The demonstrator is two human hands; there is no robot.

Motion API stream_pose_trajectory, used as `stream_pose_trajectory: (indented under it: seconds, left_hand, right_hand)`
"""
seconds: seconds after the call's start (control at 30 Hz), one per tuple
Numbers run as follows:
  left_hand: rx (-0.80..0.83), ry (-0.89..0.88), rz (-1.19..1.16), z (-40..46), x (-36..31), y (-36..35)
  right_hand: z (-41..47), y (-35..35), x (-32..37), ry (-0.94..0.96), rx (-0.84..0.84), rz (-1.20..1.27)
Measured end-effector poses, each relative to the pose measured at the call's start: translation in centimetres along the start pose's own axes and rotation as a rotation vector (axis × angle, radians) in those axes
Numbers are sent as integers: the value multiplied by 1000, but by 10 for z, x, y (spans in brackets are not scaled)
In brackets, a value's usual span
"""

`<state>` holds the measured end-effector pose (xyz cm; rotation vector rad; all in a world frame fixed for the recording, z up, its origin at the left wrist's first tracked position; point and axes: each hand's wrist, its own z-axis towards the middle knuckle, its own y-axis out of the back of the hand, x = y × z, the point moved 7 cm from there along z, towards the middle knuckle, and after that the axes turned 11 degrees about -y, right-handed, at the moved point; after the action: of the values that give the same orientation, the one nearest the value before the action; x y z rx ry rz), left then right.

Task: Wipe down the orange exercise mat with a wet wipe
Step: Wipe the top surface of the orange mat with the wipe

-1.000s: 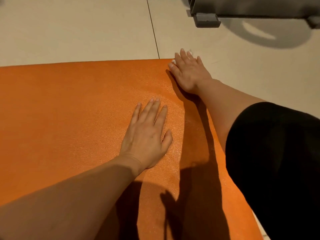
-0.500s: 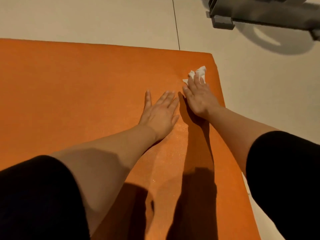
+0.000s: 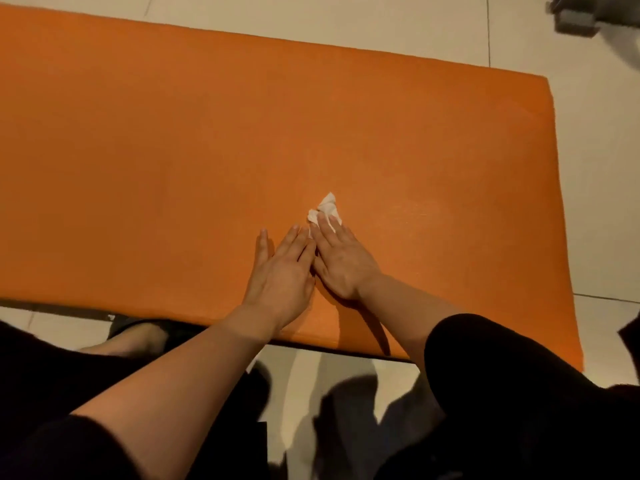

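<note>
The orange exercise mat (image 3: 173,150) lies flat on a pale tiled floor and fills most of the view. My right hand (image 3: 341,263) presses flat on the mat near its front edge, with a crumpled white wet wipe (image 3: 325,211) pinned under the fingertips. My left hand (image 3: 282,275) rests flat beside it, fingers spread, touching the right hand and holding nothing. A faint damp streak shows on the mat to the right of the wipe.
Pale floor tiles (image 3: 606,202) surround the mat on the right and far side. A grey metal frame foot (image 3: 578,24) stands at the top right corner. My black sleeves and a foot in a dark slipper (image 3: 138,336) sit at the near edge.
My right hand has dragged the wipe from the mat's far right corner toward the near edge. The left hand came back with it, and the view pulled back to show the near edge.
</note>
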<state>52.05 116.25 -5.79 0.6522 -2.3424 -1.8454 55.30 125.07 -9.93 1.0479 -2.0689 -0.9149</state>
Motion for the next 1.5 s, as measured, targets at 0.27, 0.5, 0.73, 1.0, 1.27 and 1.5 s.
stream_pose_trajectory:
  seconds: [0.27,0.5,0.73,1.0,1.27,1.5]
  left_hand:
    - [-30,-8,78,-105,54,22]
    - [-147,200,-33,-160,128,42]
    - [-42,266,-93,-170,144,38]
    - [-238,355,-15,-177,153,104]
    - [-377,203,182,-158,132,232]
    - [-476,-7,129,-133,58,283]
  right_hand:
    - [-45,-22,124,194,-59,135]
    - [-54,-17,230,417,-112,-3]
    - [-51,-21,255,281,-200,-252]
    - [-87,79,266,299,-349,-241]
    - [-130,198,256,117,-569,-304]
    - [-172,252,199,-80,-701,-331]
